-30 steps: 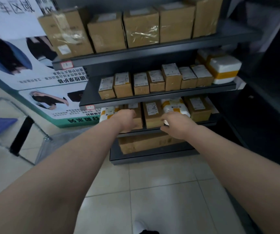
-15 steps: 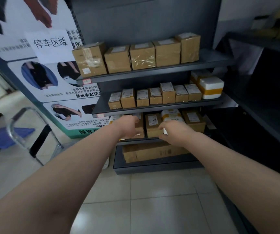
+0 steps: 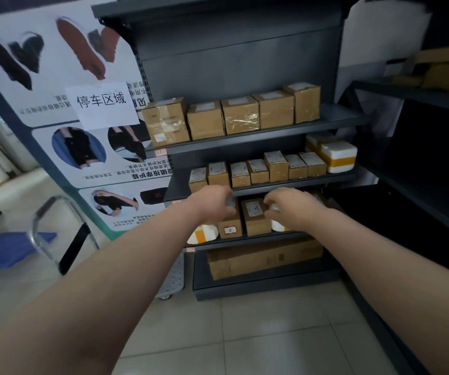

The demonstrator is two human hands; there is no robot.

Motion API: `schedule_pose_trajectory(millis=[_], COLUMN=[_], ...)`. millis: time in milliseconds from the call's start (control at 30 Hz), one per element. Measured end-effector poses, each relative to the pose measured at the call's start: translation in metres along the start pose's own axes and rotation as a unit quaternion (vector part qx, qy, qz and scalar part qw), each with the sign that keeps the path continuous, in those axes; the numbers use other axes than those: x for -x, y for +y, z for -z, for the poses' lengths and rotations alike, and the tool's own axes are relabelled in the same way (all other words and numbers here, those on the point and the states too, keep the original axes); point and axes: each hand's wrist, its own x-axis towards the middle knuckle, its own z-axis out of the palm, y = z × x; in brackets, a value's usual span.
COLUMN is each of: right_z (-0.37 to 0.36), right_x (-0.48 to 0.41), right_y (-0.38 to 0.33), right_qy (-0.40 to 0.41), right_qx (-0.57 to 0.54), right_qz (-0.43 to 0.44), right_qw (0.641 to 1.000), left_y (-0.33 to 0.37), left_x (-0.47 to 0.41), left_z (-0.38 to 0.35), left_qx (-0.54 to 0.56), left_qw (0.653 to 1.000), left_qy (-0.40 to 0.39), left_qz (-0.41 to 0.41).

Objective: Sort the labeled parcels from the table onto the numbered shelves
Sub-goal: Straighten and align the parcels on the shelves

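The box (image 3: pixel 230 226) stands upright on the third shelf (image 3: pixel 247 240), long axis vertical, a small label on its front facing out. The left grip (image 3: pixel 213 205) is curled over its top. The right grip (image 3: pixel 292 209) is clamped on a white parcel (image 3: pixel 276 226) on the same shelf. A second box (image 3: pixel 255 216) stands between the two, and a taped parcel (image 3: pixel 203 234) lies just left. The shelf above (image 3: pixel 285 185) overhangs both grips. A long carton (image 3: pixel 266 258) lies crosswise below, with a poster (image 3: pixel 63 147) and a chair (image 3: pixel 53 236) at the left.

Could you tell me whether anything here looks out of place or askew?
The large printed poster left of the dark metal shelving hangs upside down: its text is inverted, while the white paper sign on it reads upright.
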Motion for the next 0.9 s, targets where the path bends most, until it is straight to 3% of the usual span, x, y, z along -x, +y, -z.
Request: schedule_pose_trajectory(millis=[300,667,900], right_z=[0.005,-0.027,-0.060], right_x=[0.014,0.003,-0.072], right_y=[-0.054,-0.072,-0.043], right_qy=[0.046,-0.003,-0.024], right_qx=[-0.007,0.009,-0.002], right_qz=[-0.009,-0.045,-0.059], right_qw=[0.999,0.999,0.998], left_y=[-0.052,-0.109,-0.146], left_x=[0.032,0.021,-0.048], left_z=[0.030,-0.004,-0.032], left_qx=[-0.009,0.027,0.043], left_qw=[0.998,1.000,0.998], left_qy=[0.053,-0.001,-0.033], left_qz=[-0.045,-0.010,0.037])
